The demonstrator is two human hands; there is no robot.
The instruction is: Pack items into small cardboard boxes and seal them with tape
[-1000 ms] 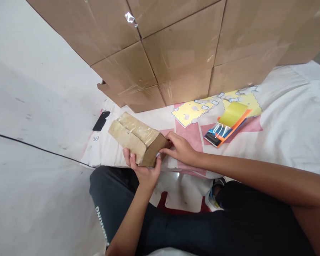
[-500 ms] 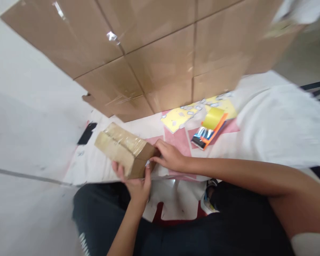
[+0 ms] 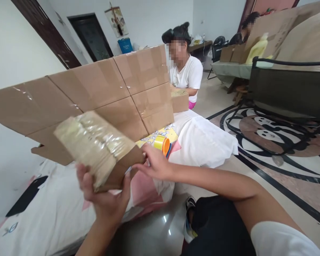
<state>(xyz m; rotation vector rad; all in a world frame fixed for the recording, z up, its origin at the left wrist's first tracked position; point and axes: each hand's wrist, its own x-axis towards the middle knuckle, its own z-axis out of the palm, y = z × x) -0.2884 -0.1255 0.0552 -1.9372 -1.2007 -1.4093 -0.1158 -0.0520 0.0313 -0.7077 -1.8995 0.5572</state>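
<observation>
Since half a second ago, the head view has swung upward, and the taped carton [image 3: 104, 144] appears larger, now overlapping the lower left of the stack of cardboard boxes [image 3: 98, 80]; with the camera moving too, how far the carton itself has risen is hard to tell. Both hands have stayed on it.

It sits between the hands, tilted, its long axis running from the brown end panel [image 3: 121, 169] beside the right hand [image 3: 157, 161] away toward the far left. That end panel faces toward the right and the wearer, so both thumbs lie at this end, and the right hand is the nearer one to the panel's far edge.

The left hand [image 3: 108, 199] is clamped on the carton from below and the left, fingers along its long side, thumb up against the end panel. At the thumb tip is a small pale spot, too small to identify. The right hand's thumb and fingers meet the panel's far edge; whether they pinch a flap or merely press cannot be told.

Just beyond the carton's right end, a yellow tape roll [image 3: 160, 142] with an orange rim lies on the bed. White cloth [image 3: 202, 142] spreads farther right. Past the stack, a person in a white shirt [image 3: 188, 74] sits by another box [image 3: 180, 103].
</observation>
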